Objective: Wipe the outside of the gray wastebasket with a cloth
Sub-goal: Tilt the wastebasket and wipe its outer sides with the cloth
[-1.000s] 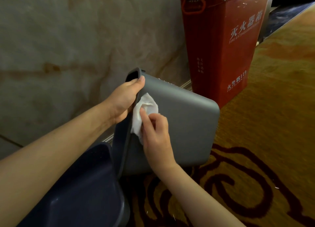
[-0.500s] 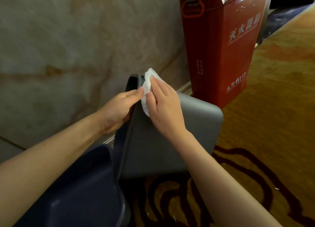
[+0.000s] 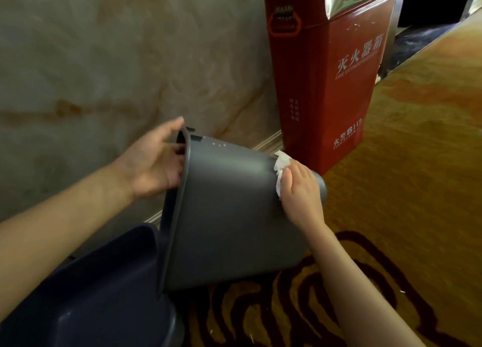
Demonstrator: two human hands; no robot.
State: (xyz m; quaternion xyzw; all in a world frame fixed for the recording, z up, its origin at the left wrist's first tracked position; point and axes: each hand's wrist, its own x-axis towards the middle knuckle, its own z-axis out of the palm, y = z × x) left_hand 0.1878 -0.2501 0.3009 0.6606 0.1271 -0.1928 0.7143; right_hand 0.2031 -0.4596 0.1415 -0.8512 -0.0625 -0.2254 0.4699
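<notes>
The gray wastebasket (image 3: pixel 229 216) is tipped on its side above the carpet, its mouth facing left and its bottom end to the right. My left hand (image 3: pixel 154 161) grips its rim at the upper left, fingers inside the opening. My right hand (image 3: pixel 300 192) presses a crumpled white cloth (image 3: pixel 281 167) against the basket's outer wall near the bottom end. Part of the cloth is hidden under my fingers.
A red fire-extinguisher box (image 3: pixel 326 80) stands against the marble wall (image 3: pixel 104 59) just behind the basket. A dark blue plastic basin (image 3: pixel 91 302) lies at the lower left under the basket's rim. Patterned yellow and maroon carpet (image 3: pixel 404 177) covers the floor to the right.
My right hand slid the cloth from the rim up the wall and across to the basket's bottom end. My left hand shifted its grip on the rim and the basket tilted flatter.
</notes>
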